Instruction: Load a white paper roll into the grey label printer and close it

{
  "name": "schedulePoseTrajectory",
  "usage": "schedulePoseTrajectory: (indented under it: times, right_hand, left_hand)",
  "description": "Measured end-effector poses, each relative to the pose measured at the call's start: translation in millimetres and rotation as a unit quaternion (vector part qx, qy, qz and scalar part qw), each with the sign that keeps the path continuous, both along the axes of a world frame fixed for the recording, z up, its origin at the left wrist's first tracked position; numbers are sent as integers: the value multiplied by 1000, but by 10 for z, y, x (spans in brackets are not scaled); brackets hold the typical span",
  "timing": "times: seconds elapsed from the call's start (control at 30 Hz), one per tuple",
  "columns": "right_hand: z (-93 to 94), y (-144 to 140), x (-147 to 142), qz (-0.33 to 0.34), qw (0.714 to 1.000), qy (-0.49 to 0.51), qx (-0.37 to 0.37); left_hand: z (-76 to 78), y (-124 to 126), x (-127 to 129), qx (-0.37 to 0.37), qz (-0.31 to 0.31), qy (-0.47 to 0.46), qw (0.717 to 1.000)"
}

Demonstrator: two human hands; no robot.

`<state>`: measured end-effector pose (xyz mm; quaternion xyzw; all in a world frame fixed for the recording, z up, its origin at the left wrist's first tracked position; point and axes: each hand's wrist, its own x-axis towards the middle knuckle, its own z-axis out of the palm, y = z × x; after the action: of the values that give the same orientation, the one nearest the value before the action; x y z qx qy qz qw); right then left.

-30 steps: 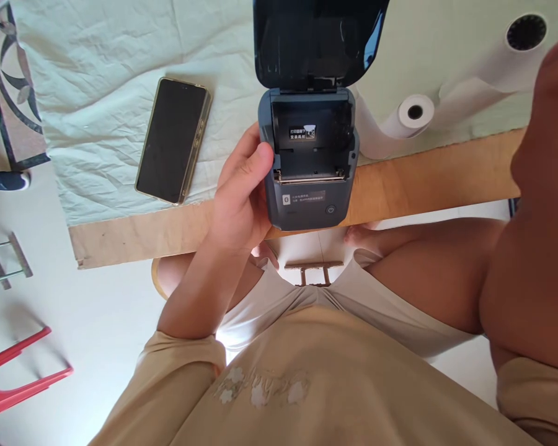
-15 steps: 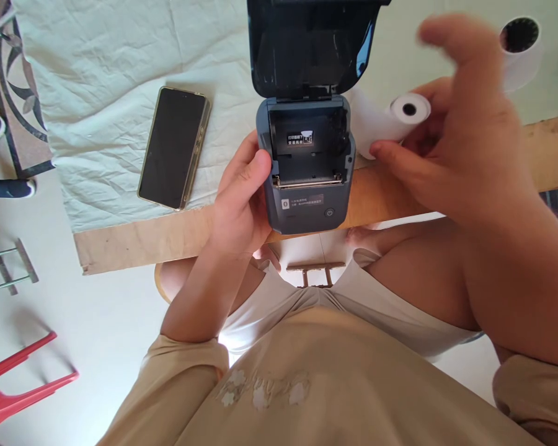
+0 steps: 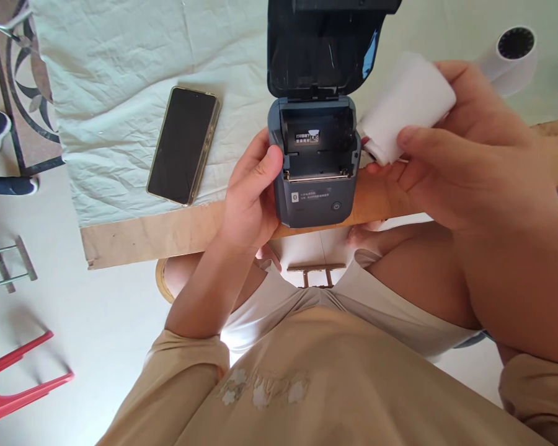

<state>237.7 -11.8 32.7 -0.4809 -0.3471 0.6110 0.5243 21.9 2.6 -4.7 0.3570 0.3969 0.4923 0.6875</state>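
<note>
My left hand (image 3: pixel 255 192) grips the left side of a dark blue-grey portable label printer (image 3: pixel 323 201), thumb on its edge. The printer's black lid (image 3: pixel 323 49) is swung up, showing a bare paper bay with a small printed sticker inside. Just right of the printer, my right hand (image 3: pixel 451 148) is closed around a white paper roll (image 3: pixel 407 102), which is tilted with its lower end close to the printer's side. Some of my right fingers are hidden behind the roll.
A smartphone (image 3: pixel 183 145) lies left on the pale cloth (image 3: pixel 121 74). A white cylinder with a dark top (image 3: pixel 516 52) stands at the back right. The wooden table edge (image 3: pixel 149 235) runs in front of my lap. A red stool (image 3: pixel 13 390) is on the floor at left.
My right hand has closed on the paper roll, lifted it and turned it; its raised index finger has come down. The printer appears slightly further right in view, still in my left hand.
</note>
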Motion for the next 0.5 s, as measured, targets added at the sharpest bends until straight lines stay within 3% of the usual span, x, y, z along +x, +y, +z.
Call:
schedulePoseTrajectory:
  times: [0.23, 0.37, 0.5]
  right_hand:
    - [-75, 84, 57, -59, 996, 45, -58]
    - [-108, 109, 9, -34, 997, 43, -45]
    - [-126, 112, 19, -51, 998, 34, -21]
  left_hand:
    - [-29, 30, -14, 30, -19, -39, 999]
    - [0, 19, -17, 18, -27, -54, 998]
    - [71, -14, -20, 1, -37, -54, 998]
